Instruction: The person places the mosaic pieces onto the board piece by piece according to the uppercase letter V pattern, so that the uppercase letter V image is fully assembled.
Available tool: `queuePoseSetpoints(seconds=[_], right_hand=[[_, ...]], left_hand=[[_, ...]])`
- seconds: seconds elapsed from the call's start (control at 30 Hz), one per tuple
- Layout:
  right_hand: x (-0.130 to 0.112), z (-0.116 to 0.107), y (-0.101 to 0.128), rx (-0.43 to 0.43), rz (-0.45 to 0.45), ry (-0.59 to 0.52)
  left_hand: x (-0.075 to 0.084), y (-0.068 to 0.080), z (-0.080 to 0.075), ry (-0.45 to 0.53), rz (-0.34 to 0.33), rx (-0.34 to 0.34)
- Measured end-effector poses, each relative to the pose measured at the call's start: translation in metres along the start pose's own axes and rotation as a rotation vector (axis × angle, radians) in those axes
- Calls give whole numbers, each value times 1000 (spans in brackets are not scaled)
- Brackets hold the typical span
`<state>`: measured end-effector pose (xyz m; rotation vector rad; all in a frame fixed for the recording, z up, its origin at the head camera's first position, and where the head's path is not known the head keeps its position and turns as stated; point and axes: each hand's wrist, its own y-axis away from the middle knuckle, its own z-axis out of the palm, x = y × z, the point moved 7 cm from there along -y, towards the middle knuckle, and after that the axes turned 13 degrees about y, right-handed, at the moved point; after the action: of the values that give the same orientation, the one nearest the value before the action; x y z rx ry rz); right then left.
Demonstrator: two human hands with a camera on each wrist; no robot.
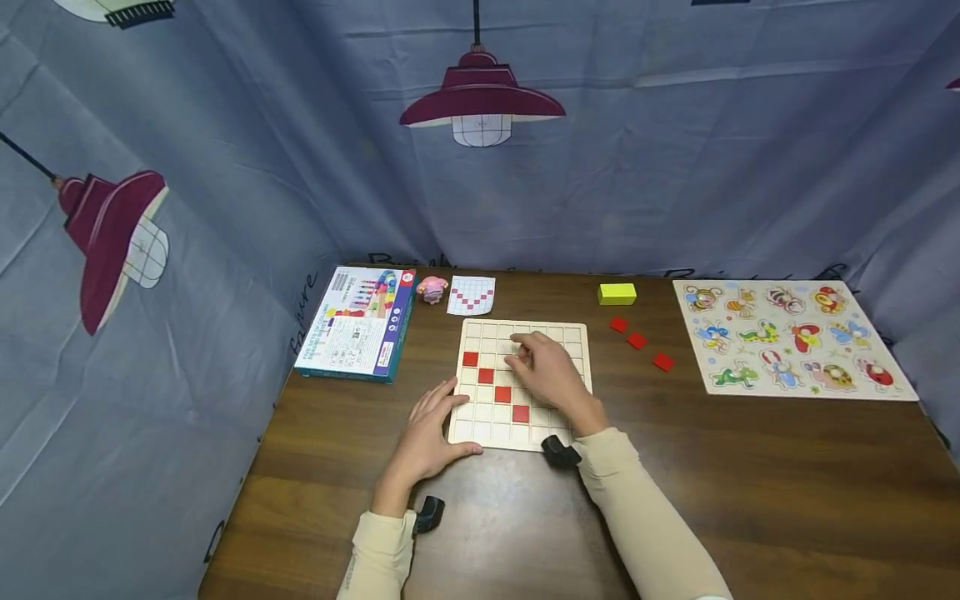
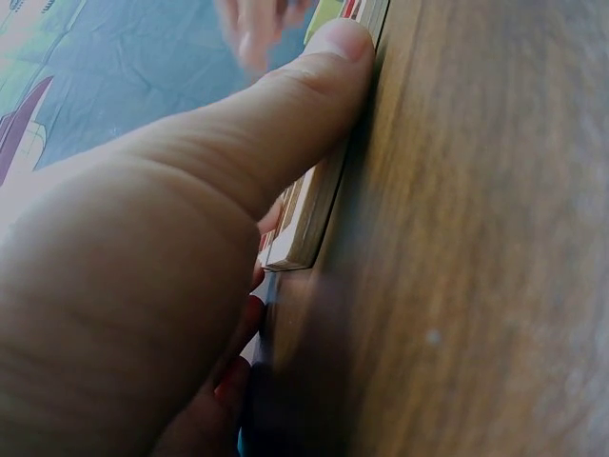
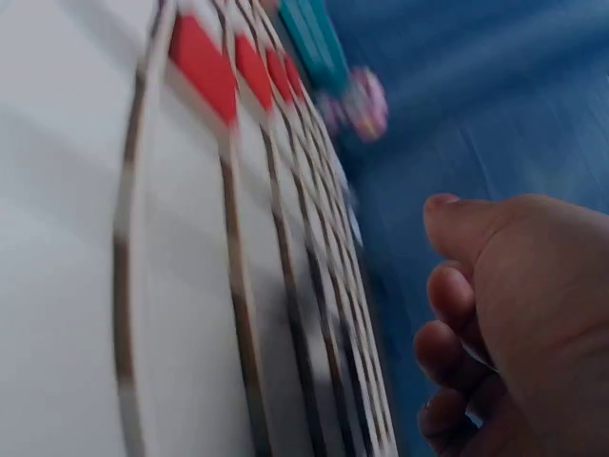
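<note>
My right hand (image 1: 546, 371) hovers curled over the grid board (image 1: 483, 425) at bench centre; whether its grip holds anything is hidden. Left hand (image 1: 427, 433), fingers flat, presses the board's 7 o'clock edge. Counted: four red squares (image 1: 486, 376) on board, three loose red squares (image 1: 637, 340) at 2 o'clock.

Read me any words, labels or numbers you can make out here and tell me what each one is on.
Nothing reads clearly.
Boxed game: print on the lid, too small to read.
Blue backdrop cloth: cursive lettering by the table edge, folded and partly hidden, not legible.
Pattern card: red squares only, no text.
Animal puzzle: pictures, no readable words.
Grid board: no text.
</note>
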<state>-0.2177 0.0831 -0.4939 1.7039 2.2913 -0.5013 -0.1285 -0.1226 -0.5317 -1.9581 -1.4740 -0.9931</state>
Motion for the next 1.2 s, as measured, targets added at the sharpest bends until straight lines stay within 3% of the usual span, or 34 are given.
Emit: queuePoseSetpoints(seconds=[0.1,0.27,0.47,0.6,0.87,1.2], right_hand=[[42,-24,20,91,58,-41],[113,-56,60,213,199,11],[165,-63,100,164,382,107],[174,-59,113,104,429,136],[174,-58,118,158,474,85],[174,-62,122,142,422,107]], left_hand=[[0,-1,1,1,-2,2],[1,0,2,22,2,11],[-1,2,4,37,0,6],[-2,2,5,30,3,5],[-3,4,5,38,9,11],[1,-1,1,33,19,15]])
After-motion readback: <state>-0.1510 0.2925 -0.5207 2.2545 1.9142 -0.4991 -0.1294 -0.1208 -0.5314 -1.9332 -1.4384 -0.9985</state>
